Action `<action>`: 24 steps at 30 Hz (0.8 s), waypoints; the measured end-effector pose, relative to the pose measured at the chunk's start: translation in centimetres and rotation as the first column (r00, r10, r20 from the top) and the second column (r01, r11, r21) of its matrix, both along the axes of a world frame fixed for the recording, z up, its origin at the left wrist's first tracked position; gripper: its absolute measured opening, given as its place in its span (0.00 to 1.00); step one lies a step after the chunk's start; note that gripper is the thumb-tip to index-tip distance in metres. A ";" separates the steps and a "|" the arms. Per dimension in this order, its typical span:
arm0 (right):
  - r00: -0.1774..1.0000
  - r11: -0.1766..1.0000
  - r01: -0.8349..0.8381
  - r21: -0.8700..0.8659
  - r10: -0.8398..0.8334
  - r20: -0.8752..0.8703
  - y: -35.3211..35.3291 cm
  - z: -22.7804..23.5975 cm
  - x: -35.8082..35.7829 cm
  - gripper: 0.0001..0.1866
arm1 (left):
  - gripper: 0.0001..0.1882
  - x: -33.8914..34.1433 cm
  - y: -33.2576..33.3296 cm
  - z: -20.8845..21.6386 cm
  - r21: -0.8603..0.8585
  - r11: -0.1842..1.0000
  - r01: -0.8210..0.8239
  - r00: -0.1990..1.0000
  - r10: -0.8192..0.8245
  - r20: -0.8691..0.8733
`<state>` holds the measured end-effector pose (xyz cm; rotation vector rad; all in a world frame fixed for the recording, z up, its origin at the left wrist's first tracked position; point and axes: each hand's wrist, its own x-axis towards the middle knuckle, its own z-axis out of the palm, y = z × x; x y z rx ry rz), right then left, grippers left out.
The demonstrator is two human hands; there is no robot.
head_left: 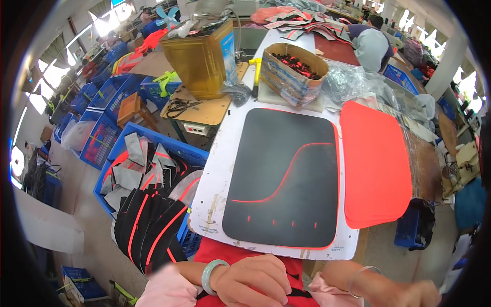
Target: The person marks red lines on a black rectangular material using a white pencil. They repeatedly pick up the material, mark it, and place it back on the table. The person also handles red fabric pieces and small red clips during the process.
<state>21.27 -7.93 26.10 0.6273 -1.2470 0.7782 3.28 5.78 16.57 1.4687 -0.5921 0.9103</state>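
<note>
My left hand (254, 281), with a pale green bangle at its wrist, is curled over my lap below the table's near edge. Its fingers are bent together, and their undersides are hidden. At the lower right my right hand (406, 295) is smeared by motion, a thin metal bangle on its wrist. Both hands are off the table. Nearest to them lies a stack of dark grey rounded panels (286, 174) with red edges, a curved red line and several short red marks. Beside it a stack of bright red panels (377, 166) overhangs the table's right side.
A cardboard box (291, 77) of small black and red pieces stands behind the panels, by a yellow-handled hammer (257, 74). Left are a large yellowish can (200, 61), scissors (181, 106) and a blue crate (137, 131) of striped fabric strips. A person (373, 43) bends over at far right.
</note>
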 end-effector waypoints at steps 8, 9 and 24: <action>0.996 0.002 0.080 -0.997 -0.024 0.080 2.2 -18.1 -3.2 0.08 | 0.06 -1.0 -0.1 0.7 0.101 0.966 -0.238 0.968 0.227 0.109; 0.997 -0.020 0.015 -1.000 0.074 0.013 2.9 -18.8 -4.4 0.09 | 0.06 -1.0 0.3 1.5 0.122 0.978 -0.171 0.983 0.160 0.094; 0.881 0.131 0.166 -0.977 0.425 0.206 5.7 -19.4 -8.2 0.11 | 0.17 -16.6 5.3 6.5 -0.085 0.976 -0.199 0.964 0.210 0.161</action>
